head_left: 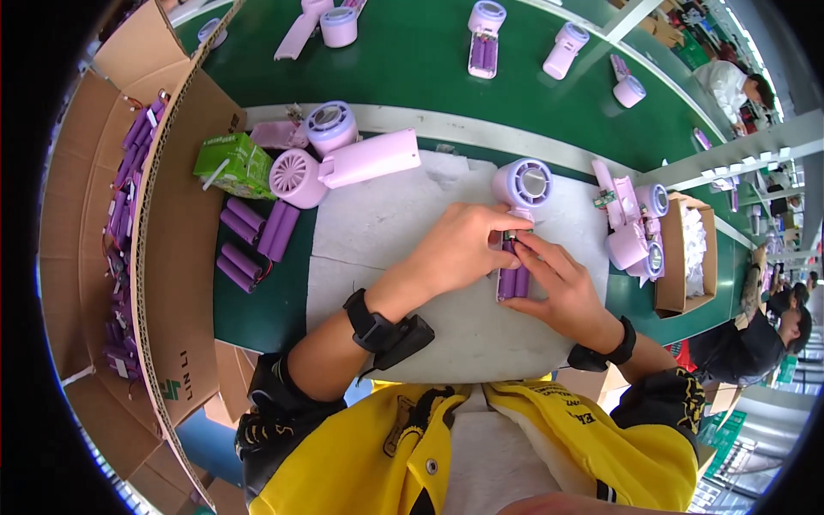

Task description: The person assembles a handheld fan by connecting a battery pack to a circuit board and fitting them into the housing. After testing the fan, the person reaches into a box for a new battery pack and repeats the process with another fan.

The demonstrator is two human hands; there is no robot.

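Observation:
A pink handheld fan (524,183) lies on the grey-white mat, its round head away from me and its handle uncovered. Two purple battery cells (513,284) sit side by side in that handle. My left hand (459,246) pinches at the fan's neck, near a small green circuit board partly hidden by the fingers. From the other side, my right hand (560,287) grips the handle, fingertips on the top of the cells and thumb by the lower end. Whatever small part lies between the fingertips is hidden.
Left of the mat (360,287) are loose purple battery packs (279,230), a green box (233,165) and pink fans (296,178). A large carton (184,249) holds many packs. On the right are opened fans (627,245) and a small carton (674,257). More fans lie on the green belt (412,81).

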